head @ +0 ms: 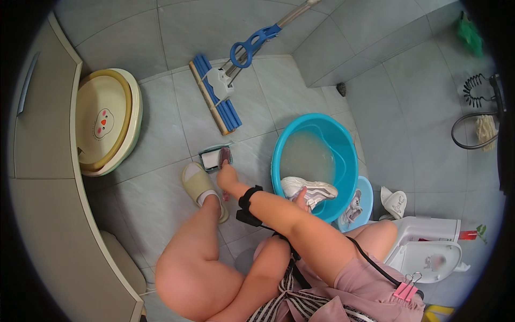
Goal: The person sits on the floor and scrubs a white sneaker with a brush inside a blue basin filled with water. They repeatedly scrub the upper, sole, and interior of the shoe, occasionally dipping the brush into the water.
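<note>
My right hand (227,177) grips a scrubbing brush (225,154), its dark reddish head over a small open container (210,159) with white contents. Whether the bristles touch the contents is hidden. Crossing beneath my right forearm, my left arm reaches to the turquoise basin (277,155). There my left hand (301,199) holds a white sneaker (307,189) on its side at the basin's near rim. Cloudy water (305,155) lies in the basin. Most of my left hand is hidden behind the shoe and my right arm.
A light-blue basin (367,193) with another sneaker (353,210) stands close behind. A sponge mop (219,94) leans at the wall. Stacked cream basins (108,120) rest beside the cabinet (46,141). My slippered foot (197,181) is near the small container. A toilet (426,257) stands right.
</note>
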